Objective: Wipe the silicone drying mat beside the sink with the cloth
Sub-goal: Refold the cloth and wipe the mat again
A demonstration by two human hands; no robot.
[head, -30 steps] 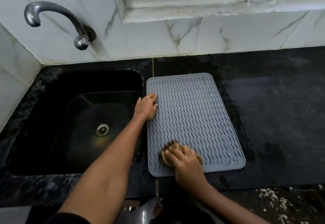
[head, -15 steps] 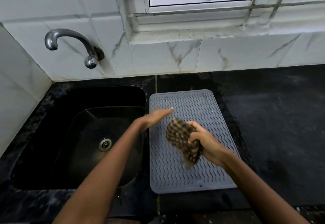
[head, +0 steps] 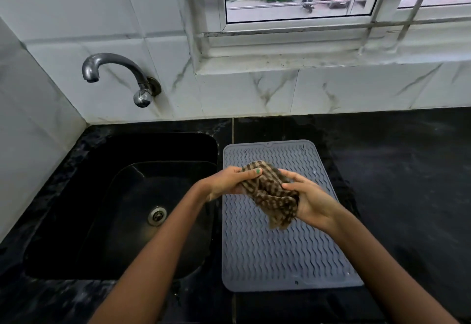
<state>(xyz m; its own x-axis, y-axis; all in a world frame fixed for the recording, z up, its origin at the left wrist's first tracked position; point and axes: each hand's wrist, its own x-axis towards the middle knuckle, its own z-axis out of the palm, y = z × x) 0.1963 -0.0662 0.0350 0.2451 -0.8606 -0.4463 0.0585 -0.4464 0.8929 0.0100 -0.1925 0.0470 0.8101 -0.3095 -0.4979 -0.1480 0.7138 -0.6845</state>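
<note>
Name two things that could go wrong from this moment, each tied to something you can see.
The cloth is bunched between the left hand and right hand, above the mat; wiped bunched, it may miss ridges. The mat lies at the sink edge with neither hand on it, so it could shift.

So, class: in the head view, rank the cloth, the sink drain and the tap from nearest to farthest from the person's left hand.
1. Cloth: gripped by the left hand, above the mat.
2. Sink drain: below-left, in the basin.
3. Tap: far up-left, on the wall.

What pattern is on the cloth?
Brown-and-tan checked weave on the cloth, clearest in the head view.
</note>
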